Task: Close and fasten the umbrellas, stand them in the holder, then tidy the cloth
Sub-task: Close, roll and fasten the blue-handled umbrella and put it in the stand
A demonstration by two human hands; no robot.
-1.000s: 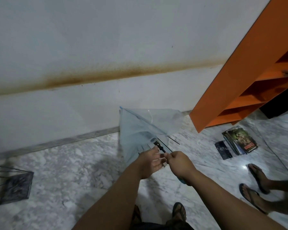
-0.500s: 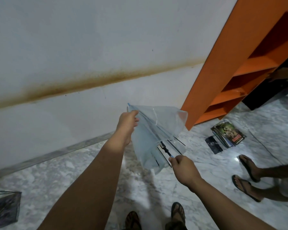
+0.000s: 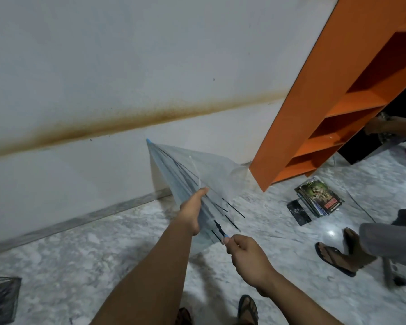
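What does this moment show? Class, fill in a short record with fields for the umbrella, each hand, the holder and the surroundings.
umbrella: clear umbrella, folded, canopy loose, tip pointing up toward the wall
left hand: left hand wraps the canopy near its lower part
right hand: right hand grips the handle end
holder: dark wire holder at the lower left edge, apart from the umbrella
surroundings: orange shelf; stack of booklets on the marble floor

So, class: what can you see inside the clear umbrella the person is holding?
Through the clear umbrella canopy, thin dark ribs and a black shaft show, running toward the blue tip. The left hand wraps the folds, hiding the ribs under it; the right hand covers the handle.
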